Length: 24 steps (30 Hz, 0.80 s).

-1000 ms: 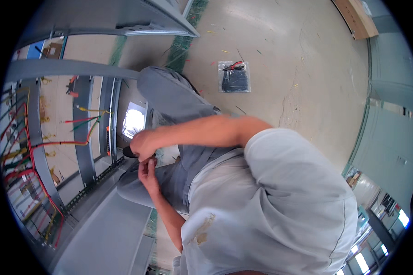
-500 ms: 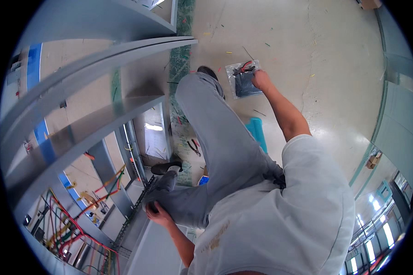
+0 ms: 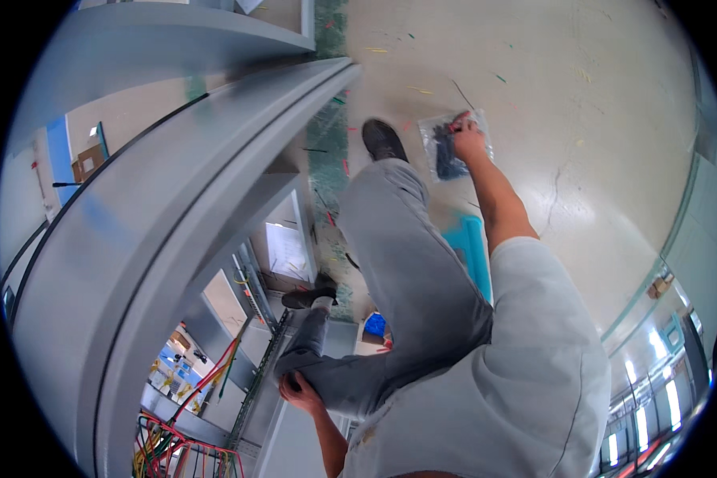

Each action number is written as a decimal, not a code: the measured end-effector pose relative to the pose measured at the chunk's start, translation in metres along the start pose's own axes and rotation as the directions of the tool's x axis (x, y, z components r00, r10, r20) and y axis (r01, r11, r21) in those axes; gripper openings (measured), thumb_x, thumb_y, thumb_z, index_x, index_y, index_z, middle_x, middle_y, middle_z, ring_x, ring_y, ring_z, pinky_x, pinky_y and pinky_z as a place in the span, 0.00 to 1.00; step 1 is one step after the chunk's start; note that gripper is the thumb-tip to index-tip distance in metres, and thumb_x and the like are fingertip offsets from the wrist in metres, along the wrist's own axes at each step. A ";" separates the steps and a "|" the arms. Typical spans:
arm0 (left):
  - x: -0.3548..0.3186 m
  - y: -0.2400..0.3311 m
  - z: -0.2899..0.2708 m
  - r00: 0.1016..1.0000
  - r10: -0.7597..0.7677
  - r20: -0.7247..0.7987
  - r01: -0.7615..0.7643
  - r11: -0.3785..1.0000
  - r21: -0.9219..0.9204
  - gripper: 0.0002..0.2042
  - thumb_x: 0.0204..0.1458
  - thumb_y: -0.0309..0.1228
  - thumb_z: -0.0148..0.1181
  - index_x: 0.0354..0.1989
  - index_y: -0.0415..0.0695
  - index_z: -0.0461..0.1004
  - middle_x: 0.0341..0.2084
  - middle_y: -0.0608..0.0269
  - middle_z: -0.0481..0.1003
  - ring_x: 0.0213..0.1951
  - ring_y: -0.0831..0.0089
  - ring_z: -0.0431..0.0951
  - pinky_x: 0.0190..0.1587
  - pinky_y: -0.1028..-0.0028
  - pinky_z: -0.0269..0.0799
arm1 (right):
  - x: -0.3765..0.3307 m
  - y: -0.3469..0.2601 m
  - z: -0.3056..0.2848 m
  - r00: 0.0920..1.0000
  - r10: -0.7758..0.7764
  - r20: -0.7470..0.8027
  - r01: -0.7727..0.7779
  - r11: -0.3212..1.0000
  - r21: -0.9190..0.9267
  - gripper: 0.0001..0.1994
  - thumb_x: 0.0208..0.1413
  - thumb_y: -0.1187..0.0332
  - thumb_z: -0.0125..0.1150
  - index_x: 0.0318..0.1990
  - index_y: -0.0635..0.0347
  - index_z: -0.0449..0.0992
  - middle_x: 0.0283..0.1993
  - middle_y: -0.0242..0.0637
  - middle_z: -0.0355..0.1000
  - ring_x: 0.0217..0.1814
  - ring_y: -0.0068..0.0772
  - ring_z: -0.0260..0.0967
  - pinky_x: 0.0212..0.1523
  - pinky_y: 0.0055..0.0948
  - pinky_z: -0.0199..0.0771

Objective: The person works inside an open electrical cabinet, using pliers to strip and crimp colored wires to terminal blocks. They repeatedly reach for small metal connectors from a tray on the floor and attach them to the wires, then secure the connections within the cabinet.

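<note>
My right hand point(image 3: 468, 142) reaches down to a clear plastic bag point(image 3: 484, 127) on the floor, which has dark contents point(image 3: 446, 155). Its fingers are closed around the red-handled pliers point(image 3: 457, 121) lying on the bag, mostly covered by the hand. Down at my bent knee, my left hand point(image 3: 301, 395) rests against the grey trousers point(image 3: 327, 378). Its fingers are curled, and something dark shows between thumb and fingers; I cannot make out what it is.
Grey metal cabinet frames point(image 3: 175, 159) stand at left, with red, green and yellow wires point(image 3: 191, 422) inside. A teal plastic object point(image 3: 474, 247) lies beside my leg. Wire scraps point(image 3: 421, 90) litter the floor. A blue item point(image 3: 374, 324) sits near my feet.
My right hand has moved from the bag's edge onto the red-handled pliers. The view has shifted, and the cabinet frame looms larger at left. My left hand stays at the knee.
</note>
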<state>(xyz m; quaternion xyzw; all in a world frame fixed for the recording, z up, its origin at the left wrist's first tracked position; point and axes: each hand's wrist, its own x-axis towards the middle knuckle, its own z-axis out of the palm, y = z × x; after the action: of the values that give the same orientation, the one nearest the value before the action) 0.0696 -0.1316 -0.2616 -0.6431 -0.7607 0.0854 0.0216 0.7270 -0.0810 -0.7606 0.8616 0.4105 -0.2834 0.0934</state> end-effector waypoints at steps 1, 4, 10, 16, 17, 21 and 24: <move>0.008 0.000 0.005 1.000 0.012 0.017 -0.012 1.000 0.000 0.23 0.60 0.46 0.63 0.50 0.35 0.79 0.52 0.46 0.77 0.58 0.46 0.72 0.65 0.50 0.63 | 0.007 0.007 0.010 0.998 0.026 -0.060 -0.025 0.999 0.023 0.16 0.56 0.64 0.58 0.50 0.56 0.84 0.72 0.43 0.61 0.77 0.48 0.54 0.64 0.56 0.67; 0.006 0.004 0.007 0.999 -0.031 0.043 0.030 0.999 0.021 0.23 0.58 0.45 0.65 0.50 0.35 0.79 0.53 0.44 0.77 0.58 0.44 0.71 0.65 0.49 0.63 | 0.007 -0.010 0.011 1.000 0.021 0.017 -0.016 0.974 -0.227 0.16 0.57 0.64 0.57 0.50 0.55 0.84 0.69 0.42 0.65 0.74 0.47 0.57 0.64 0.56 0.65; 0.006 -0.002 0.008 0.998 0.053 0.016 -0.053 0.998 0.027 0.22 0.58 0.43 0.64 0.49 0.34 0.78 0.51 0.42 0.77 0.57 0.43 0.72 0.65 0.48 0.63 | -0.018 -0.030 -0.038 0.979 -0.200 0.044 0.205 0.954 -0.217 0.13 0.56 0.67 0.58 0.44 0.57 0.85 0.57 0.40 0.74 0.65 0.43 0.68 0.61 0.56 0.66; 0.017 0.075 0.020 0.942 -0.037 0.332 0.127 0.960 -0.251 0.20 0.55 0.38 0.68 0.52 0.39 0.79 0.50 0.46 0.79 0.48 0.48 0.81 0.50 0.59 0.77 | -0.062 -0.010 -0.069 0.850 -0.226 -0.476 0.431 0.818 0.381 0.14 0.58 0.73 0.55 0.49 0.50 0.81 0.47 0.47 0.80 0.54 0.52 0.76 0.56 0.43 0.75; 0.009 0.084 0.035 0.921 0.108 0.374 0.021 0.945 -0.325 0.22 0.56 0.41 0.66 0.55 0.40 0.78 0.51 0.45 0.79 0.52 0.49 0.80 0.52 0.59 0.75 | -0.074 -0.007 -0.076 0.880 -0.245 -0.408 0.425 0.789 0.444 0.13 0.61 0.70 0.57 0.51 0.56 0.81 0.47 0.48 0.80 0.53 0.49 0.78 0.57 0.40 0.75; -0.058 0.113 0.119 0.526 0.421 0.739 0.069 0.845 -0.530 0.20 0.63 0.48 0.58 0.51 0.43 0.78 0.44 0.46 0.81 0.45 0.45 0.81 0.48 0.59 0.76 | -0.139 0.007 -0.100 0.988 0.024 -0.152 0.107 0.604 0.790 0.23 0.61 0.54 0.63 0.30 0.73 0.77 0.22 0.39 0.69 0.27 0.26 0.62 0.30 0.37 0.66; -0.086 0.122 0.170 0.276 0.527 0.804 -0.034 0.841 -0.540 0.43 0.60 0.72 0.36 0.56 0.44 0.78 0.54 0.42 0.77 0.59 0.49 0.75 0.63 0.59 0.64 | -0.190 0.000 -0.149 0.947 0.075 -0.312 0.251 0.432 0.866 0.18 0.61 0.60 0.60 0.25 0.64 0.68 0.24 0.29 0.61 0.27 0.24 0.55 0.30 0.33 0.60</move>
<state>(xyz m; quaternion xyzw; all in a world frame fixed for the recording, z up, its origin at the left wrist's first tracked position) 0.1792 -0.2138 -0.4412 -0.5890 -0.4986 0.2750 -0.5735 0.6927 -0.1466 -0.5308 0.7883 0.2515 -0.3259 -0.4572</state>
